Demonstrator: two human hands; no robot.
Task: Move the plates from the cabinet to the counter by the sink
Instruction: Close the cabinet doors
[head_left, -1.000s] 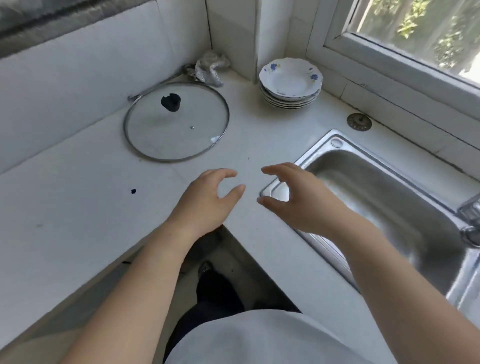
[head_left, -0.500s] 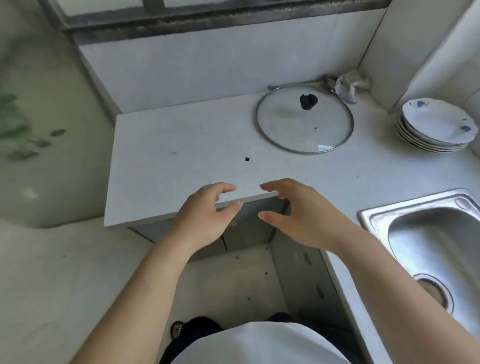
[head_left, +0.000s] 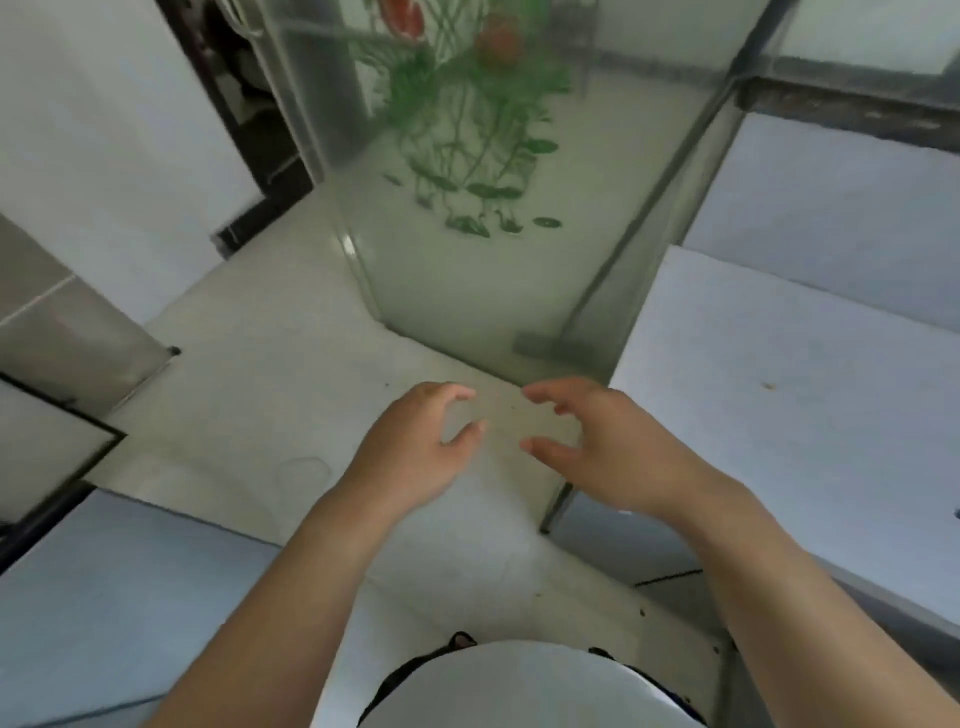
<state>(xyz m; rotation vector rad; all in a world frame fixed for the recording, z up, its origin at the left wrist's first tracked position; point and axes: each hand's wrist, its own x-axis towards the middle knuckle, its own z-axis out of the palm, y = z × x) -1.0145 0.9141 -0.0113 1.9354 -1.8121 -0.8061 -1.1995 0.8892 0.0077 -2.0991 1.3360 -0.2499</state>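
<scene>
Off to the far left of the grips, a white wall panel (head_left: 104, 156) and a dark door frame (head_left: 244, 130) are showing, and lower down a pale surface (head_left: 104, 597), perhaps a worktop, is running under the left forearm. The left hand (head_left: 410, 452) is hovering in mid-air over the light tiled floor (head_left: 260, 415), its grip half open, fingers curled and thumb apart, and it is holding nothing. Just beyond both grips a frosted glass door (head_left: 467, 260) printed with green leaves and red flowers is standing, and the view is blurring with the turn of the head. The right hand (head_left: 597, 447) is floating just beside the left, apart from it, its grip likewise loosely cupped and empty. Both hands are being carried forward at the same height and facing each other, which I judge to be a ready pose for taking a plate by its opposite rims, so neither needs reshaping on arrival. To the right of the right grip, a white worktop (head_left: 805, 405) is lying bare where it shows. No plates and no cabinet are appearing anywhere here, so the task's things are sitting out of view; the person is probably heading to fetch more of them.
</scene>
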